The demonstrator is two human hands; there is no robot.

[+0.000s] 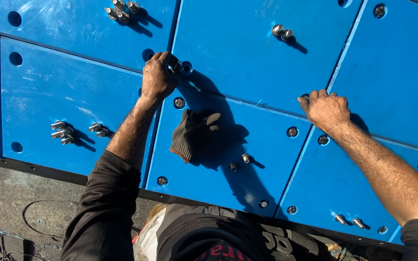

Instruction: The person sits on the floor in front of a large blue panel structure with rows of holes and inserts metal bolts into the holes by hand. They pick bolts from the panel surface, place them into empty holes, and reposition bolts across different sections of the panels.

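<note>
I lean over large blue plastic panels (247,58) with round bolt holes. My left hand (156,77) is closed around a metal bolt (176,65) at a hole (186,67) near the panel's corner. My right hand (326,108) is curled at another hole (305,97) on the panel edge; what its fingers hold is hidden. A grey work glove (192,133) with an orange cuff lies on the panel between my arms. Two loose bolts (239,162) lie just below the glove.
Clusters of loose bolts lie at the top left (122,10), top centre (281,32), left (63,132) and bottom right (349,221). Some holes hold seated bolts (179,102). The panels' black lower edge (35,169) borders concrete ground (10,208) with thin wires.
</note>
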